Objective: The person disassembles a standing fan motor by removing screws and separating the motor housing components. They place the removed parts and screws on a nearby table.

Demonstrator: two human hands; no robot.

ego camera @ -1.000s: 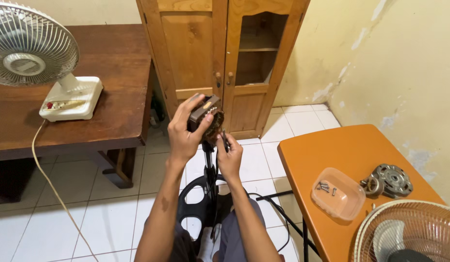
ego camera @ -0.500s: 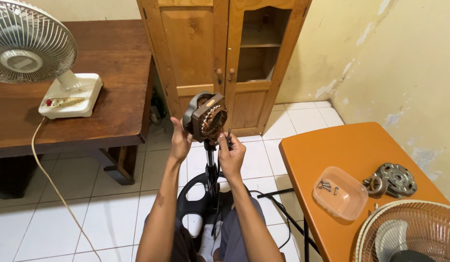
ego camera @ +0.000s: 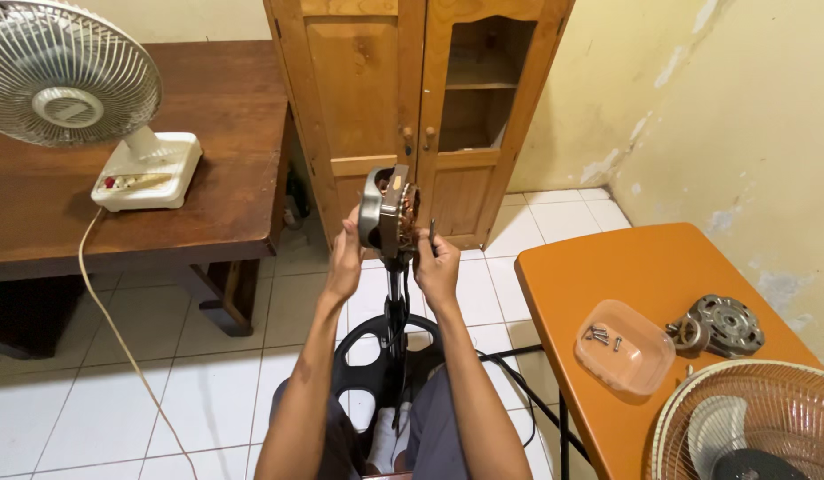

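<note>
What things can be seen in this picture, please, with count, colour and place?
fan motor: one, grey metal, on a black stand, centre
desk fan: one, white, on the brown table, left
cupboard: one, wooden, behind
orange table: one, right
plastic tub: one, clear, screws inside, orange table
metal motor parts: grey, beside the tub
fan guard: one, beige, bottom right
left hand: holds the motor's left side
right hand: at the motor's right side, holding a thin tool
</note>
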